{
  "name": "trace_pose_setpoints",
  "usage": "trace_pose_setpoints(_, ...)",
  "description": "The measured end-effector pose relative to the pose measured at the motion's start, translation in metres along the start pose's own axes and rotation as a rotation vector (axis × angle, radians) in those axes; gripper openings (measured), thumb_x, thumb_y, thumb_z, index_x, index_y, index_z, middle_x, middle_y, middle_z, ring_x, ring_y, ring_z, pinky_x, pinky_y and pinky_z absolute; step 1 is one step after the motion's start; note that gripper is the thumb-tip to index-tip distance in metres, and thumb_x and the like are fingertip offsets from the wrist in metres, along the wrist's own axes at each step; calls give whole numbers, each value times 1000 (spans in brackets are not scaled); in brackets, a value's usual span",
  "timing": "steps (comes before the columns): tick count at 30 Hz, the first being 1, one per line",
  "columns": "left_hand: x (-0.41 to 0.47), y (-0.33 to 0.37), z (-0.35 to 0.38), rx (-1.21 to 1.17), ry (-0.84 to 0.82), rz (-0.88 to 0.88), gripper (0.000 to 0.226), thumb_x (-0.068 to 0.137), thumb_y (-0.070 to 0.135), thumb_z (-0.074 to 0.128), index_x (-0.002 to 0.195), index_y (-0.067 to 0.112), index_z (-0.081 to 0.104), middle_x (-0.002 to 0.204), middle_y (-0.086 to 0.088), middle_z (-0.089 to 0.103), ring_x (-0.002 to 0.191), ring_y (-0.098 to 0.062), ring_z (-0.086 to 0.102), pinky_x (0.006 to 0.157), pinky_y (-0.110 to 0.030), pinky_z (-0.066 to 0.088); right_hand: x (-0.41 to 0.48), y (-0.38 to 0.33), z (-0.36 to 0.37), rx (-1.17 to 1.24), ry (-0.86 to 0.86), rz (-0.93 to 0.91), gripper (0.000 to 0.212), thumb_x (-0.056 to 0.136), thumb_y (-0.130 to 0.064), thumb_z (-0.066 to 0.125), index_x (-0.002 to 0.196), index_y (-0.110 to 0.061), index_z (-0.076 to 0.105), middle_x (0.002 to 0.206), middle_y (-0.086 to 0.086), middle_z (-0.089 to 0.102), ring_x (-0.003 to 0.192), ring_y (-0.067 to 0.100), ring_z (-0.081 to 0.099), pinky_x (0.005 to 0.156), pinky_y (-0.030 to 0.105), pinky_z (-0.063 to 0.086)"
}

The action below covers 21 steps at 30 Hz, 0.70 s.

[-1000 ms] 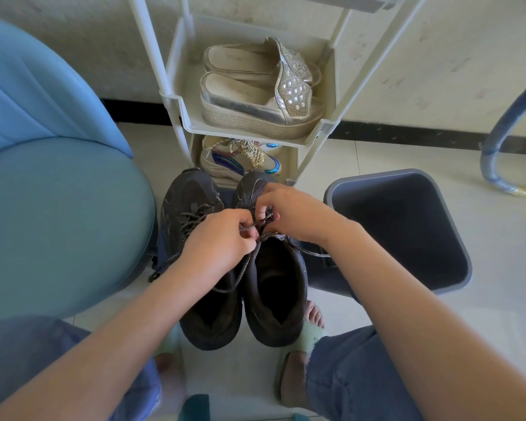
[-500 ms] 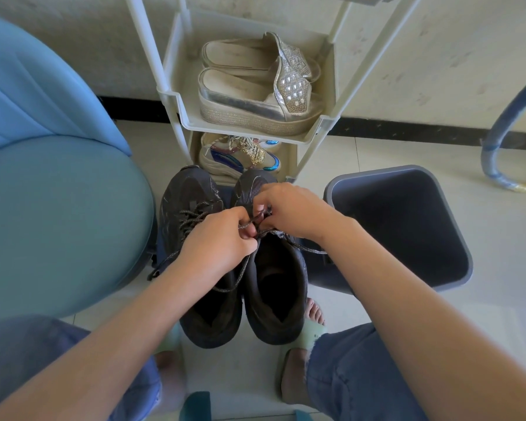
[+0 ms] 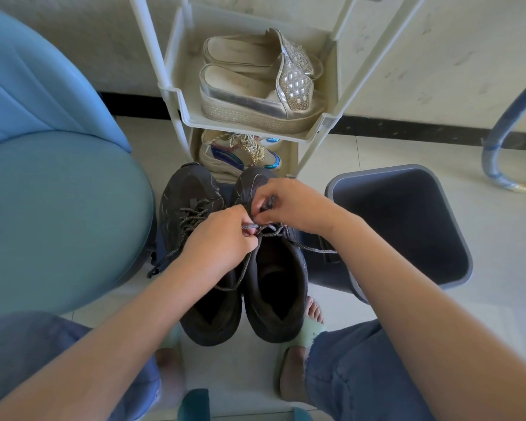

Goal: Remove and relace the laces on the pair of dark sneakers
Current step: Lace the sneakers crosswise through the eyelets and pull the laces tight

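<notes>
Left hand (image 3: pixel 222 238) & right hand (image 3: pixel 292 205) both pinch grey speckled lace (image 3: pixel 273 228) on dark mesh sneaker (image 3: pixel 273 284) nearer grey plastic bin (image 3: pixel 407 226); its twin (image 3: pixel 188 189) looks laced, untied. Prob. past halfway.

Blue chair (image 3: pixel 58 208) at nine o'clock. At twelve, a white rack (image 3: pixel 176 97) — silver sandals (image 3: pixel 255 97) on its shelf, a colourful trainer (image 3: pixel 225 154) below. Grey bin (image 3: pixel 407 214) at three, blue hose (image 3: pixel 512 115) at two.
</notes>
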State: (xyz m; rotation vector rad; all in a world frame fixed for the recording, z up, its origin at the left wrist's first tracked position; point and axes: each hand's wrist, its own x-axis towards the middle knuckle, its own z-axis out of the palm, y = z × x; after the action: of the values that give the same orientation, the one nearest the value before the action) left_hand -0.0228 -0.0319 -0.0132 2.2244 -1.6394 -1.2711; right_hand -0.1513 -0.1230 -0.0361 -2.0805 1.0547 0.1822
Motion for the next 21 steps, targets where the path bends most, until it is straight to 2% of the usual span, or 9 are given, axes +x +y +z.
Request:
trace_pose_setpoints(3, 0, 0, 1, 10, 1, -1, 10, 90, 18, 53, 98, 22, 56, 93, 5, 56, 91, -18, 55, 77, -31, 42, 0, -1, -3, -4, 59, 45, 5, 84, -17, 71, 88, -15, 69, 81, -12, 58, 65, -1, 53, 74, 26, 48)
trace_pose_setpoints(5, 0, 1, 1, 23, 1, 1, 10, 90, 18, 53, 99, 22, 56, 91, 4, 55, 90, -19, 55, 76, -31, 42, 1, -1, -6, 7, 57, 68, 7, 85, -16, 70, 92, -13, 70, 85, -7, 62, 62, 1, 52, 75, 27, 51)
trace_pose_setpoints(8, 1, 1, 1, 35, 8, 13, 7, 90, 18, 53, 96, 22, 54, 91, 5, 54, 87, -18, 54, 71, -29, 40, 2, -2, -7, -17, 75, 107, 9, 88, -20, 68, 93, -13, 69, 92, 0, 65, 65, 9, 54, 80, 29, 52)
trace_pose_setpoints(10, 1, 0, 2, 44, 6, 20, 5, 90, 19, 53, 94, 22, 52, 87, 6, 52, 84, -17, 52, 69, -28, 37, 2, 0, -6, 39, 104, 128, 9, 89, -20, 66, 91, -12, 65, 92, 3, 66, 66, 12, 59, 78, 31, 54)
trace_pose_setpoints(13, 5, -2, 1, 24, 1, 23, 6, 92, 22, 53, 96, 20, 58, 87, 4, 56, 84, -17, 53, 70, -28, 37, -4, 5, -10, 173, 36, 140, 11, 89, -22, 66, 88, -12, 63, 89, 1, 66, 76, 23, 67, 74, 30, 57)
trace_pose_setpoints(15, 10, -7, -5, -32, 35, 17, 13, 94, 25, 54, 97, 19, 65, 90, 2, 65, 85, -16, 57, 72, -27, 38, -6, 8, -18, 243, 55, 126, 18, 90, -29, 64, 88, -12, 66, 89, 1, 68, 78, 21, 66, 75, 28, 57)
trace_pose_setpoints(18, 25, -14, -16, -126, 171, 13, 17, 94, 21, 53, 98, 23, 68, 92, 8, 70, 70, -3, 54, 61, -20, 35, -8, 14, -30, 355, 109, 162, 25, 94, -29, 58, 97, -7, 70, 96, 9, 70, 75, 17, 64, 73, 27, 59)
trace_pose_setpoints(19, 31, -15, -18, -118, 200, 27, 18, 93, 19, 53, 99, 24, 69, 93, 8, 70, 70, -4, 54, 61, -20, 35, -8, 15, -30, 331, 84, 177, 22, 94, -25, 58, 99, -7, 69, 96, 10, 70, 74, 17, 65, 71, 26, 59)
trace_pose_setpoints(21, 44, -13, -18, -71, 208, 81, 18, 90, 18, 59, 102, 23, 71, 98, 4, 70, 88, -13, 59, 73, -24, 41, -10, 18, -26, 238, 8, 189, 12, 94, -17, 59, 100, -10, 67, 94, 7, 69, 73, 18, 66, 68, 26, 58)
